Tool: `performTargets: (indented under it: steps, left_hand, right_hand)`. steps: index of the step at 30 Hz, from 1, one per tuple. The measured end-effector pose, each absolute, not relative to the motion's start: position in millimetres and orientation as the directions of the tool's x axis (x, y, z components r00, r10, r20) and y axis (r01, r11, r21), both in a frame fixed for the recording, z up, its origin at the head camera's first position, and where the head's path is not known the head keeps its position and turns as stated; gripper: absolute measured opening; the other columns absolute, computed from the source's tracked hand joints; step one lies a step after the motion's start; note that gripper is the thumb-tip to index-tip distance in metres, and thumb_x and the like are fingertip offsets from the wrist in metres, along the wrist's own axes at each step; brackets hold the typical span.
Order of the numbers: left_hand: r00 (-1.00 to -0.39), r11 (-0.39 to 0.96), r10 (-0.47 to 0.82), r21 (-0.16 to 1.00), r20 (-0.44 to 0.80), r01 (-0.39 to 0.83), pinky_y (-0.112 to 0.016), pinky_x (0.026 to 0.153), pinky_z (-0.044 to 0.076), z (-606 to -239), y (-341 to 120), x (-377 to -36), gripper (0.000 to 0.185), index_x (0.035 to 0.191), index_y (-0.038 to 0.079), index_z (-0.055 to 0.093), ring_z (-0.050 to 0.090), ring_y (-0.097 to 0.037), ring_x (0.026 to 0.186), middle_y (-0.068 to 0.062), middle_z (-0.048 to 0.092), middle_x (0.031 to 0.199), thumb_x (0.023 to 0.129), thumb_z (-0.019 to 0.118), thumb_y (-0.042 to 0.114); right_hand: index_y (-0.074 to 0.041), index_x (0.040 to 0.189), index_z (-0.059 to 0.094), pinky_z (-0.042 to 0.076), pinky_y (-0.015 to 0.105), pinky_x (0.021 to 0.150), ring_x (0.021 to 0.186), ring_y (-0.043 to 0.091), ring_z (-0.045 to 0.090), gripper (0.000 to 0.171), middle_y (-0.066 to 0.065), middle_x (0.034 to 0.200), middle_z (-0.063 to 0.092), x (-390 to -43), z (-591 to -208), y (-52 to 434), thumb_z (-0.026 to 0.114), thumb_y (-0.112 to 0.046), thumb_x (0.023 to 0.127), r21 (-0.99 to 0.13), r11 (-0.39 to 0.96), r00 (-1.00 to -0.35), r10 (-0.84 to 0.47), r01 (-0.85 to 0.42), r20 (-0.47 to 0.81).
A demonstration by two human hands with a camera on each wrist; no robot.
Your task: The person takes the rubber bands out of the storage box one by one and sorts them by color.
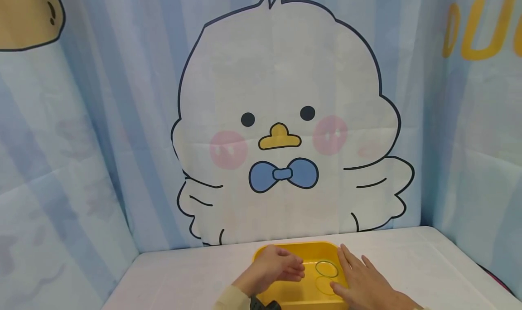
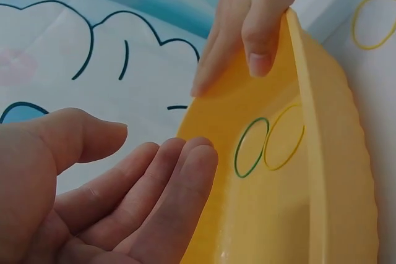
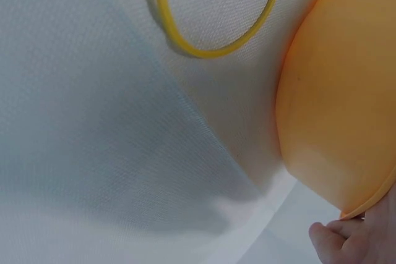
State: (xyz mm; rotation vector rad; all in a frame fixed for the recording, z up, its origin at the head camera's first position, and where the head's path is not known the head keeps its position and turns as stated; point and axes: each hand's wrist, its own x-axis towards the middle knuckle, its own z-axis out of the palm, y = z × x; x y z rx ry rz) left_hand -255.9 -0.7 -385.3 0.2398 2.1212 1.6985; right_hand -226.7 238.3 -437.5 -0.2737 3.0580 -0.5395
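A pale blue-and-white striped cloth backdrop (image 1: 147,119), softly creased and printed with a large white bird in a blue bow tie, stands behind and along both sides of a broad white surface (image 1: 183,273), whose covering shows a fine woven grain up close. On this surface, near the lower edge of the head view, sits a yellow rectangular tray (image 1: 310,251) with rounded corners, smooth raised walls and a wavy outer edge. The bare right hand (image 1: 363,276) lies against the tray's right end, fingers extended rather than clenched, the thumb over the inside; it hides part of that rim. The bare left hand (image 1: 273,267) hangs over the tray's left part, its fingers loosely bent and released, with nothing between them, blocking some of the interior from above. A cream cloth sleeve (image 1: 232,300) covers the left forearm, with a black object (image 1: 264,303) at the wrist. Inside the tray, towards its right end, a thin round green ring (image 2: 236,162) lies flat just beside a thin round yellow ring (image 2: 272,169). Another smooth yellow ring (image 3: 207,54) rests outside, on the surface near the tray's wall.
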Motion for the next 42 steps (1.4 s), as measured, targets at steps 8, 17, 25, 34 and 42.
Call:
performTargets:
  steps: [8, 17, 25, 34, 42]
  left_hand:
    - [-0.904, 0.257, 0.364, 0.957, -0.224, -0.134, -0.033, 0.075, 0.062, -383.3, 10.8, -267.5, 0.02, 0.103, -0.006, 0.071, 0.074, -0.019, 0.078, -0.013, 0.076, 0.089, 0.093, 0.066, 0.01]
    - [-0.914, 0.239, 0.313, 0.953, -0.257, -0.186, -0.032, 0.073, 0.061, -390.5, 29.4, -279.6, 0.016, 0.101, -0.004, 0.069, 0.075, -0.021, 0.077, -0.013, 0.075, 0.088, 0.092, 0.066, 0.009]
    - [-0.917, 0.273, 0.25, 0.931, -0.311, -0.241, -0.028, 0.071, 0.061, -399.3, 38.5, -286.4, 0.015, 0.099, -0.003, 0.068, 0.074, -0.017, 0.072, -0.012, 0.073, 0.086, 0.093, 0.066, 0.011]
    - [-0.939, 0.256, 0.18, 0.936, -0.292, -0.242, -0.027, 0.068, 0.06, -407.1, 47.2, -287.0, 0.014, 0.097, -0.007, 0.065, 0.074, -0.017, 0.07, -0.014, 0.073, 0.083, 0.093, 0.064, 0.007]
    - [-0.948, 0.264, 0.115, 0.929, -0.297, -0.259, -0.027, 0.07, 0.06, -409.4, 54.8, -287.3, 0.014, 0.098, -0.006, 0.059, 0.075, -0.021, 0.071, -0.015, 0.072, 0.082, 0.092, 0.064, 0.005]
  right_hand:
    - [0.008, 0.149, 0.033, 0.018, 0.071, 0.114, 0.14, 0.043, 0.039, 0.094, 0.025, 0.159, 0.029, -227.1, -437.6, 238.1, 0.057, -0.06, 0.089, -0.339, 0.926, -0.985, -0.174, -0.165, 0.004]
    - [0.008, 0.149, 0.033, 0.019, 0.071, 0.114, 0.14, 0.043, 0.04, 0.094, 0.025, 0.159, 0.03, -227.5, -438.1, 238.5, 0.058, -0.06, 0.089, -0.327, 0.93, -0.985, -0.17, -0.166, 0.017]
    - [0.007, 0.151, 0.029, 0.017, 0.071, 0.115, 0.141, 0.044, 0.039, 0.098, 0.026, 0.16, 0.026, -227.8, -437.2, 239.1, 0.058, -0.063, 0.088, -0.391, 0.909, -0.987, -0.162, -0.144, -0.013]
    - [0.006, 0.153, 0.024, 0.015, 0.068, 0.118, 0.144, 0.043, 0.035, 0.106, 0.025, 0.161, 0.024, -222.8, -434.9, 242.6, 0.054, -0.071, 0.086, -0.418, 0.902, -0.99, -0.134, -0.107, -0.037]
    - [0.004, 0.153, 0.028, 0.016, 0.068, 0.118, 0.14, 0.041, 0.041, 0.111, 0.023, 0.159, 0.032, -222.6, -438.6, 239.8, 0.059, -0.073, 0.079, -0.406, 0.91, -0.993, -0.11, -0.079, -0.052]
